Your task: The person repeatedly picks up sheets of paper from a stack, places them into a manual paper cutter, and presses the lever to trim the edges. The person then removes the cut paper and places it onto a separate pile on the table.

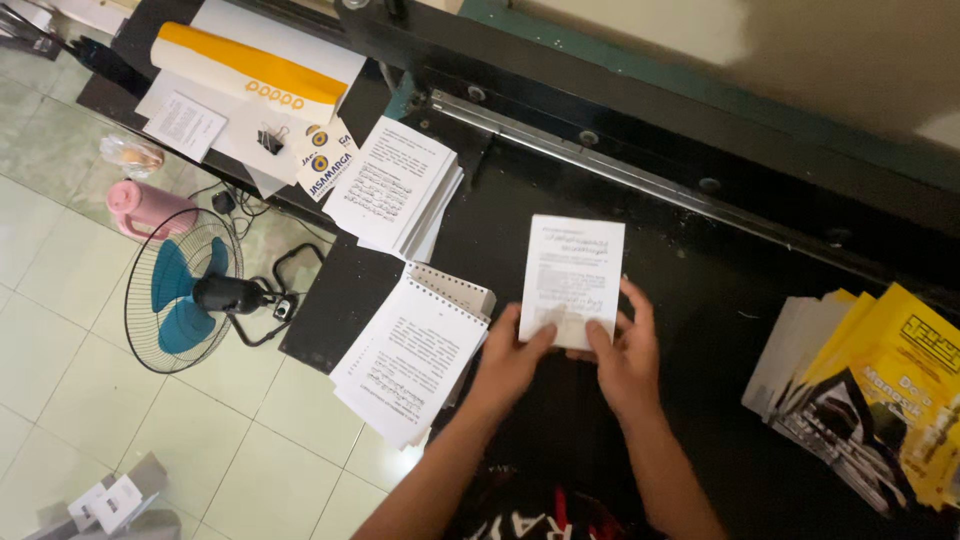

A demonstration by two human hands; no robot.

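Note:
Both hands hold the near edge of a small white printed sheet over a black work table. My left hand grips its lower left corner with the thumb on top. My right hand grips the lower right corner, fingers curled behind the paper. Just left of my left hand lies a stack of white printed pages with punched holes along the top edge. A second stack of printed pages sits farther back on the left.
Yellow and black booklet covers fan out at the right. A metal rail runs along the table's back. Rolled paper with an orange stripe lies at the top left. A floor fan and a pink jug stand on the tiles.

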